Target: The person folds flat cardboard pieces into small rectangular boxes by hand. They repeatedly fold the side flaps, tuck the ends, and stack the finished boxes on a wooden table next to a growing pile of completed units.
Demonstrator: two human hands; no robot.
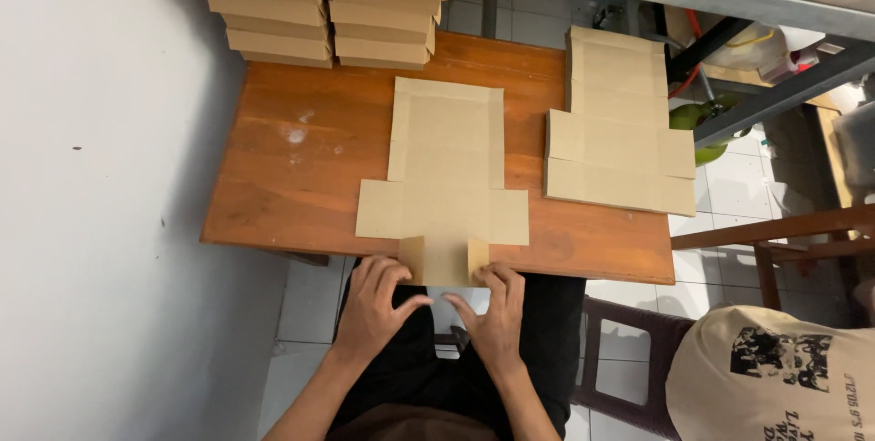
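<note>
Seen from above: a flat, unfolded cardboard box blank (446, 177) spread on the reddish-brown wooden tabletop (292, 168), its long axis running away from the body and its near end hanging slightly over the front edge. Two small corner tabs at that near end bent upward, one on each side of the narrow end flap (445, 263).

Left hand (374, 300) at the left tab, fingers (387, 270) curled against the cardboard and pressing on it, thumb stretched toward the middle. Right hand (497, 309) mirrored at the right tab, fingers (503, 275) bent on the cardboard, thumb pointing inward toward the other thumb. Neither hand closed around anything; both pinching or pushing at the flap's edges, exact grip hard to make out.

To the right, a neat stack of further flat cardboard blanks (615, 131) lying on the tabletop, reaching past its right edge, well apart from the hands. At the far left corner, two tall piles of folded, finished cardboard boxes (319, 4) set side by side against the grey wall (91, 177).

Black trousers below the hands. White tiled floor (729, 195) under and beside the tabletop. At lower right, another person's shoulder in a beige printed shirt (775, 377), beside a dark plastic stool (629, 341). A wooden chair frame (793, 241) at the right edge.
</note>
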